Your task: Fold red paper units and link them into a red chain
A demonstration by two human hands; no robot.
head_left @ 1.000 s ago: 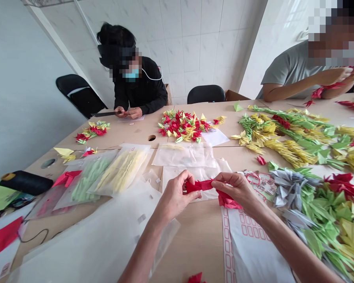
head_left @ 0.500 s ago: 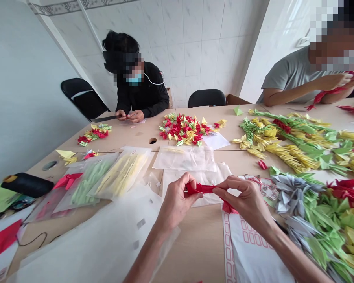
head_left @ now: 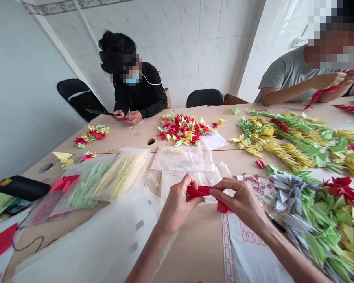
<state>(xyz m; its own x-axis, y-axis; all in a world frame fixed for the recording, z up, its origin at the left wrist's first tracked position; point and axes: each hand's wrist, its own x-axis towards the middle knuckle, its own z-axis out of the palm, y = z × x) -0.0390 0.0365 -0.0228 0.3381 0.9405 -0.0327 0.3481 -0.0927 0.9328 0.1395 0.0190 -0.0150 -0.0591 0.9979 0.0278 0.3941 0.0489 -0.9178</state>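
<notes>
My left hand (head_left: 178, 202) and my right hand (head_left: 238, 200) both pinch a strip of joined red folded paper pieces (head_left: 203, 191), held just above the wooden table (head_left: 194, 243). The left fingers grip its left end. The right fingers close on the right part, and more red pieces (head_left: 223, 207) hang under the right palm. A white sheet with red-outlined labels (head_left: 247, 243) lies below my right wrist.
Clear bags of green and yellow paper (head_left: 109, 177) lie to the left. Heaps of green, yellow, grey and red folded pieces (head_left: 318, 196) fill the right. A mixed pile (head_left: 184, 129) sits mid-table. One person in black (head_left: 135, 90) and another in grey (head_left: 297, 74) work opposite.
My hands have drawn slightly closer together on the red strip and shifted a little lower. The person in black has raised a dark strip slightly.
</notes>
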